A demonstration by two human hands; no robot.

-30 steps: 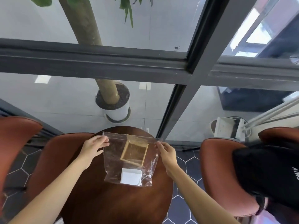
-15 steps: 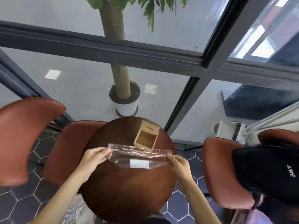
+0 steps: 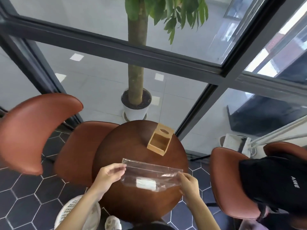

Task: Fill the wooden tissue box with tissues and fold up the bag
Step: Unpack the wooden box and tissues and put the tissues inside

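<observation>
A clear plastic bag (image 3: 149,173) with a white label lies nearly flat over the round dark wooden table (image 3: 132,201). My left hand (image 3: 110,175) pinches its left end and my right hand (image 3: 188,181) pinches its right end. The wooden tissue box (image 3: 159,141) lies on its side at the far right of the table, its open side facing me and its slotted face turned away. No tissues show inside the box.
Brown leather chairs stand to the left (image 3: 33,130) and right (image 3: 232,183); a black bag (image 3: 275,181) sits on the right one. A potted tree (image 3: 136,103) stands behind the glass wall. A white mesh basket (image 3: 78,211) is on the floor near my left arm.
The bag came down from upright in front of the box to almost flat above the table, nearer to me. The head camera tilted, so the box now shows uncovered.
</observation>
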